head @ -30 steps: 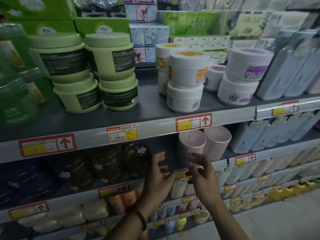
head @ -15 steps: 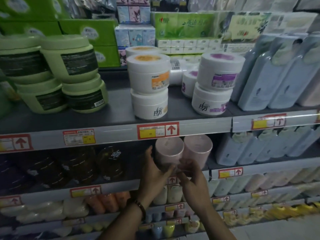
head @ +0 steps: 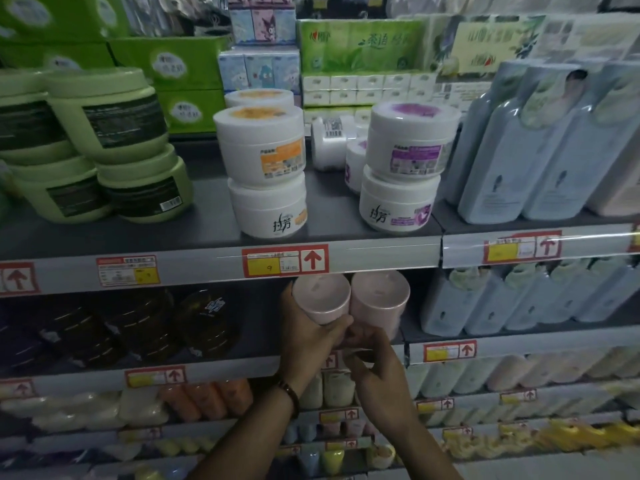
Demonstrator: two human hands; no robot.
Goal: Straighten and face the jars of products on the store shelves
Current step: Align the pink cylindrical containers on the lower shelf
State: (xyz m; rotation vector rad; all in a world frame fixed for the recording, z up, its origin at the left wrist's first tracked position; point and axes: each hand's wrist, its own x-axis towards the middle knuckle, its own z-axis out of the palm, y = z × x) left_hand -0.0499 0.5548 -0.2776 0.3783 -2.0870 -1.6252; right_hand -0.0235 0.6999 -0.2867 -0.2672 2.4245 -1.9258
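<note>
Two pale pink jars stand side by side on the second shelf. My left hand (head: 308,336) grips the left pink jar (head: 320,296) from its left side and below. My right hand (head: 375,367) holds the same jar's lower front with curled fingers, just beside the right pink jar (head: 379,299). On the shelf above, white jars with orange labels (head: 263,168) and white jars with purple labels (head: 403,168) are stacked in twos. Green jars (head: 104,143) are stacked at the left.
Dark brown jars (head: 207,320) sit left of the pink ones on the same shelf. Tall pale blue bottles (head: 540,150) fill the right of both upper shelves. Lower shelves (head: 225,372) hold small tubes and bottles. Price rails with red tags (head: 284,263) edge each shelf.
Both hands have risen from in front of the shelf edge and closed on the left pink jar. The view has shifted to the right.
</note>
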